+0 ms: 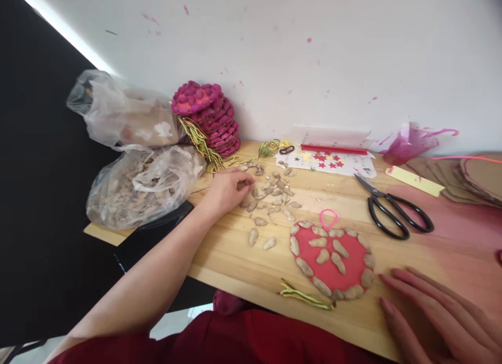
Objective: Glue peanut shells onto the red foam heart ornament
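Observation:
My left hand reaches into the left side of a loose scatter of unshelled peanuts. Its thumb and fingers are curled together, and whatever lies between the fingertips is hidden. In front of me lies a red heart-shaped board with a pink loop at its top. Peanuts line the heart's edge, and several more sit inside near the top. Beside the heart's lower right, my right hand rests on the wooden table with fingers stretched out, holding nothing. Yellow-green strands lie below the heart.
Black-handled scissors lie right of the heart. Behind are star stickers on paper, a pink-stained cup and cardboard pieces. At left stand a plastic bag of peanuts and a stack of magenta peanut-covered pieces.

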`<state>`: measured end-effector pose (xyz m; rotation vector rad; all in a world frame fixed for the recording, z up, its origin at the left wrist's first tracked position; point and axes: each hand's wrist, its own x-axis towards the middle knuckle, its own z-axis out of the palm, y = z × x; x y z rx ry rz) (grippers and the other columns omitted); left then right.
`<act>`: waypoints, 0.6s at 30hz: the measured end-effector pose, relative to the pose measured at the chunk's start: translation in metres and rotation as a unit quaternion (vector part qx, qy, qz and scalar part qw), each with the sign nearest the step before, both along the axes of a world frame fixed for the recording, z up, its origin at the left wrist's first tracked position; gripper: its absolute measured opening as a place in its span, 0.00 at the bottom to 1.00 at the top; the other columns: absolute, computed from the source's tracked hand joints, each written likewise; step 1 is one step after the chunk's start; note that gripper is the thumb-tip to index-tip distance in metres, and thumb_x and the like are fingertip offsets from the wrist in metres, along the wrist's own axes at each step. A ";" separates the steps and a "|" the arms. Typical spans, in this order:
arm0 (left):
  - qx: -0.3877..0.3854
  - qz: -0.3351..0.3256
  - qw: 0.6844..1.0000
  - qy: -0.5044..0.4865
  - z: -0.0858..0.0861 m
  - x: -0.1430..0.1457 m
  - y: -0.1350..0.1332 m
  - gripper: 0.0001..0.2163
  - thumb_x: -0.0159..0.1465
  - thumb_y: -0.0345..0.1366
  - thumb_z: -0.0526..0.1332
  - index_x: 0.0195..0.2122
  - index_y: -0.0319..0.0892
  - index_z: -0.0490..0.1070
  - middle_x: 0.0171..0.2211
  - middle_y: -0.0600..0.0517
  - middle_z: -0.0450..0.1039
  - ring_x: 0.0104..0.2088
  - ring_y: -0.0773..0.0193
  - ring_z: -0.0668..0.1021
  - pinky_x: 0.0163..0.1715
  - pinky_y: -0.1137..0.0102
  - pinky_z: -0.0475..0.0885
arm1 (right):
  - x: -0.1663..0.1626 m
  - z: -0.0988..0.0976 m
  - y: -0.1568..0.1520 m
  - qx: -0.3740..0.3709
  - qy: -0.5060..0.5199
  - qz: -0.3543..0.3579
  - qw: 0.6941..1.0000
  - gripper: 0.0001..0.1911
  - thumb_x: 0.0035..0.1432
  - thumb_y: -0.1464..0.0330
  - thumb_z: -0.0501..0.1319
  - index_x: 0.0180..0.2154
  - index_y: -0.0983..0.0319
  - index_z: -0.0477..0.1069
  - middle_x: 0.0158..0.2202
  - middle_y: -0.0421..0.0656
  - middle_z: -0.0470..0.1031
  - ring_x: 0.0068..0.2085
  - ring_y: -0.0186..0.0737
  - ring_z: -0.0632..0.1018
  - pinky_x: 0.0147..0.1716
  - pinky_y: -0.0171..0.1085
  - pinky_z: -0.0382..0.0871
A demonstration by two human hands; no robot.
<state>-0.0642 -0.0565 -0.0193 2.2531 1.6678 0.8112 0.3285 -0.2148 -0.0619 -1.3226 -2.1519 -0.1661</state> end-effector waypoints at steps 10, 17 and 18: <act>-0.018 -0.089 0.992 -0.092 0.030 0.022 -0.051 0.05 0.60 0.31 0.64 0.37 0.43 0.79 0.39 0.51 0.80 0.42 0.62 0.80 0.47 0.67 0.74 | -0.015 0.014 -0.010 -0.041 -0.014 -0.035 0.998 0.17 0.61 0.63 0.62 0.51 0.59 0.73 0.48 0.51 0.80 0.51 0.60 0.79 0.50 0.57 0.71; -0.075 -0.266 0.961 -0.012 0.024 0.049 -0.101 0.21 0.62 0.24 0.61 0.55 0.47 0.72 0.44 0.51 0.78 0.46 0.61 0.77 0.53 0.62 0.67 | -0.016 0.015 -0.011 -0.034 -0.014 -0.036 0.999 0.16 0.61 0.65 0.63 0.50 0.59 0.74 0.48 0.51 0.80 0.50 0.58 0.79 0.51 0.56 0.71; -0.079 -0.262 0.962 0.000 0.023 0.050 -0.102 0.22 0.62 0.23 0.60 0.56 0.48 0.71 0.43 0.51 0.78 0.46 0.60 0.76 0.53 0.61 0.67 | -0.016 0.015 -0.011 -0.034 -0.013 -0.036 0.999 0.16 0.61 0.65 0.63 0.50 0.59 0.74 0.48 0.51 0.80 0.50 0.58 0.79 0.51 0.56 0.71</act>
